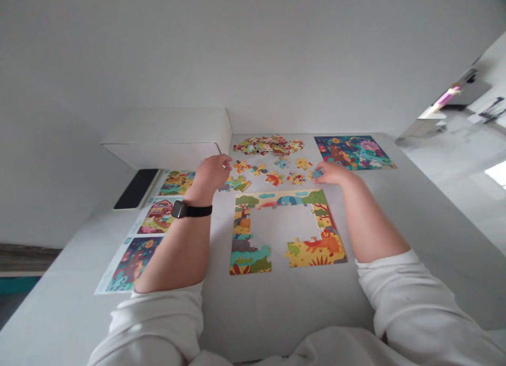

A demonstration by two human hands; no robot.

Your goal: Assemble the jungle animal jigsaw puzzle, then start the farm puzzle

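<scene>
A partly assembled jigsaw puzzle (241, 224) with animals and trees lies on the table, its frame open in the middle and with a gap in the bottom edge. Above its top right corner, my right hand (332, 172) pinches a blue and yellow puzzle piece (316, 174). My left hand (213, 172), with a black watch on its wrist, is closed beside the loose pieces; what its fingers hold, if anything, I cannot make out. Next to it lies a green and yellow puzzle piece (240, 184). Several loose pieces, including a red and yellow one (274, 179), are spread between my hands.
A heap of puzzle pieces (271, 145) lies by the wall. A white box (169, 137) stands at the back left, with a phone (136, 189) in front. A sheet of printed pictures (132, 250) lies under my left forearm. A dark blue picture (353, 151) lies back right.
</scene>
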